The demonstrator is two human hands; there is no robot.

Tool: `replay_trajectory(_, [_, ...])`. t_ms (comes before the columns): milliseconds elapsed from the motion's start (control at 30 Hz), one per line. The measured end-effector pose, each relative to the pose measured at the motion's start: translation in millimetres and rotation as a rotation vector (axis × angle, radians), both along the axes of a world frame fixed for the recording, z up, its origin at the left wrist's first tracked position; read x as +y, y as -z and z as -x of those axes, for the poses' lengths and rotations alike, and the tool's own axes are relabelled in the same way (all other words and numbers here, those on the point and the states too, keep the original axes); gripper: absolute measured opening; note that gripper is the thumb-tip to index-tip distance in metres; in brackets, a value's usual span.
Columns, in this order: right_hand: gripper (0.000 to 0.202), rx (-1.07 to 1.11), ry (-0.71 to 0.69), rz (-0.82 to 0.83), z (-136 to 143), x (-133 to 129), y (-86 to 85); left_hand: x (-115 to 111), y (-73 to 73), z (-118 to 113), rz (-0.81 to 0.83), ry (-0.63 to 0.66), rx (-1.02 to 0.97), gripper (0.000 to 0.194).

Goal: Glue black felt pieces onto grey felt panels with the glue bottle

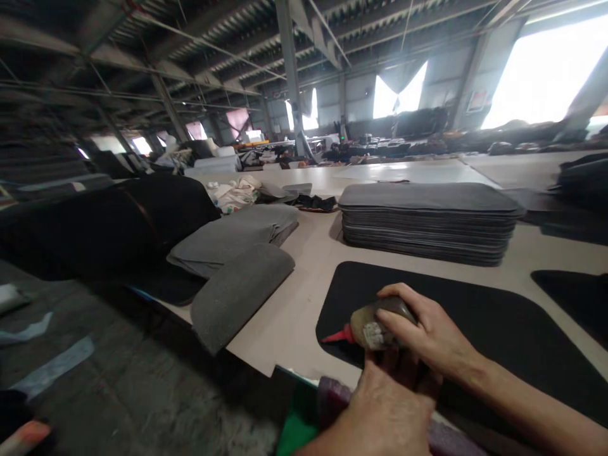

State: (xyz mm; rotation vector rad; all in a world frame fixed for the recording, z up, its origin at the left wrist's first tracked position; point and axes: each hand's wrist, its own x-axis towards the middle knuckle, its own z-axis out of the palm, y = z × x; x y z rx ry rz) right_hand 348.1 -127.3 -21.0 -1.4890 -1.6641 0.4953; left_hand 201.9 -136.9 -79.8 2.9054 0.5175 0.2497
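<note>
My right hand (427, 326) is wrapped round a squeeze bottle (365, 326), a brownish one with a worn pale label. Its red pointed nozzle (339, 335) aims left, the tip at the rounded corner of a black sheet (365, 282) lying flat on the table. From below, my left hand (389, 405) reaches up against the bottle's underside, its fingers curled and partly hidden beneath my right hand. Whatever the bottle contains cannot be seen.
Behind the black sheet stands a tall stack of grey sheets (427, 221). Loose grey pieces (242, 291) overhang the table (285, 310) edge at left, beside a big black roll (104, 221). Something green (299, 411) is at the near edge. Another black piece (574, 297) lies right.
</note>
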Motion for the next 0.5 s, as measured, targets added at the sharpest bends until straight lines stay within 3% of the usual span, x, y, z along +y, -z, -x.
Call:
replay_trajectory(67, [0.028,-0.001,0.001,-0.017,-1.3,2.7,2.3,-0.2,-4.0,2.8,-0.016,0.006,-0.014,0.129])
replay_trajectory(367, [0.025,-0.013,-0.026,-0.042,-3.5,7.5,2.6,0.1,0.3,-1.3,0.031,-0.015,0.053,0.118])
replay_trajectory(500, [0.023,-0.056,-0.065,-0.089,-1.9,7.6,1.5,-1.4,-1.4,1.8,-0.042,-0.009,0.028,0.117])
